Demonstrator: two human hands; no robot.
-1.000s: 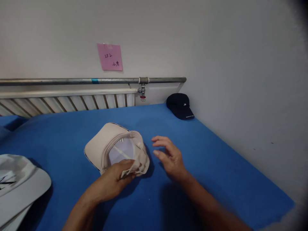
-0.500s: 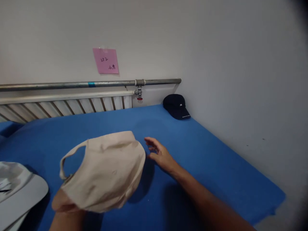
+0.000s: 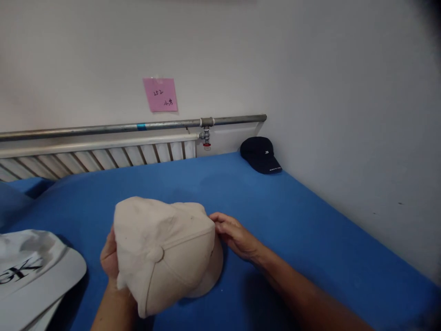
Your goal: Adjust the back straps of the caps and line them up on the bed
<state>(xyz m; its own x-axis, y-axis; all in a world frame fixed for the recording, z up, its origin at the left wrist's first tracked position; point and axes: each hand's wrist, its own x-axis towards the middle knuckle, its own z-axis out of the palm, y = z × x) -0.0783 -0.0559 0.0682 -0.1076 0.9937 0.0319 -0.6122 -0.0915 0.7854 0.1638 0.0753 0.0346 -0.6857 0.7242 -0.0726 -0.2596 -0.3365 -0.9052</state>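
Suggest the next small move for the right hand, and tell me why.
I would probably have the right hand close its fingers gently on the beige cap near the brim, to steady it: the left hand holds the opposite side, partly hidden by the cap, and the right fingers are at its edge, though their grip is unclear.
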